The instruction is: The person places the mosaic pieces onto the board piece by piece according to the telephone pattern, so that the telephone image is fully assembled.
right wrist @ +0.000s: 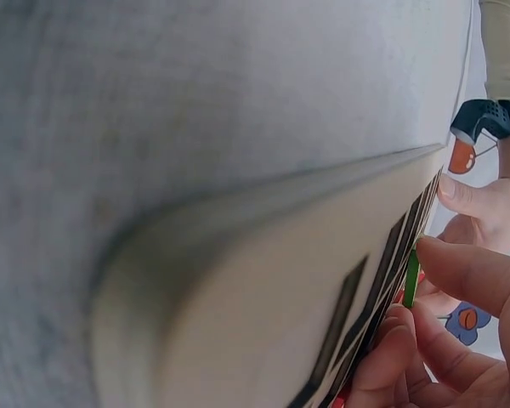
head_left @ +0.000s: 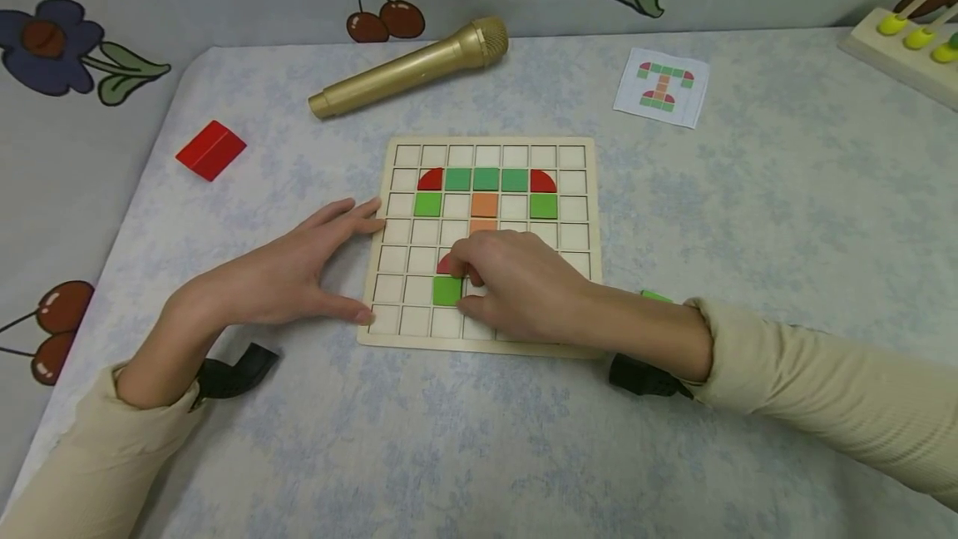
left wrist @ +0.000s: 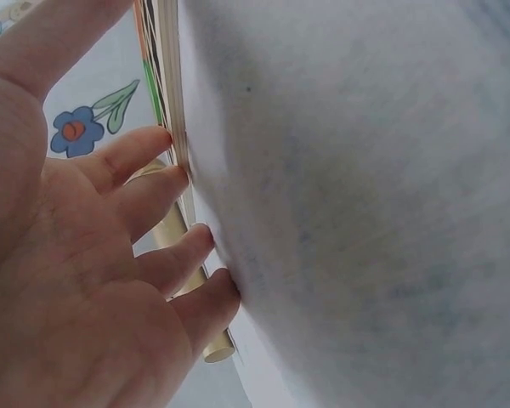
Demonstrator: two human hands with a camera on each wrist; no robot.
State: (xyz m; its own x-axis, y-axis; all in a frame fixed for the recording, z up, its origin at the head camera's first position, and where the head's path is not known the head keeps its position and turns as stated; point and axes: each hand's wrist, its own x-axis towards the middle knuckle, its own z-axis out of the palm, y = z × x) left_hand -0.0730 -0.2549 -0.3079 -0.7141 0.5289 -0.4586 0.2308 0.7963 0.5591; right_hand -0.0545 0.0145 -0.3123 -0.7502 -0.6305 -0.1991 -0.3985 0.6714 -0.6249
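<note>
My right hand (head_left: 516,285) is over the lower middle of a wooden grid board (head_left: 419,344), pinching a light green square tile (head_left: 447,291) between thumb and fingers. The tile (right wrist: 410,279) shows edge-on in the right wrist view. A red quarter-round tile (head_left: 444,264) lies just above it, partly covered by the fingers. My left hand (head_left: 288,277) has its fingers spread, fingertips and thumb touching the board's left edge. Higher on the board are red quarter-rounds (head_left: 542,181), green squares (head_left: 486,180) and orange squares (head_left: 484,205). My right hand hides some lower cells.
A gold microphone (head_left: 407,73) lies behind the board. At the left is a folded red piece (head_left: 212,150). A pattern card (head_left: 662,88) lies at the back right, near a wooden bead stand (head_left: 898,56). Something green (head_left: 655,296) shows behind my right forearm.
</note>
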